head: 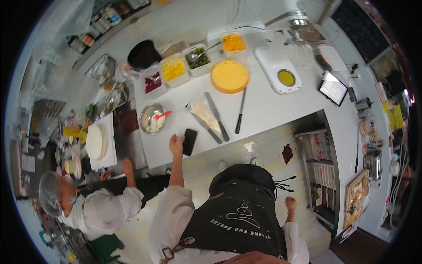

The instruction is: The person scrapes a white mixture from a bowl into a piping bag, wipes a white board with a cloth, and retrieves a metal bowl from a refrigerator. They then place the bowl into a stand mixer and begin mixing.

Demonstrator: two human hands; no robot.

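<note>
My left hand (pixel 176 145) is over the near edge of the white worktop, beside a dark smartphone (pixel 190 142), its fingers apart and holding nothing. My right hand (pixel 290 203) hangs low over the floor at my side; its fingers look curled and I cannot tell if they are closed. Beyond the phone lie a filled piping bag (pixel 203 114), two spatulas (pixel 216 115) and a black-handled knife or spatula (pixel 241 114). A round yellow sponge cake (pixel 229 76) sits farther back. A steel bowl (pixel 145 123) holds white cream and a red spatula (pixel 163 115).
Fruit containers (pixel 173 71), a white kitchen scale (pixel 268 71) and a tablet (pixel 333 88) stand on the worktop. At left, a co-worker (pixel 104 208) stands by a white-coated cake (pixel 96 142). Open shelving (pixel 323 171) is under the right counter. A brown scrap (pixel 287 154) lies on the floor.
</note>
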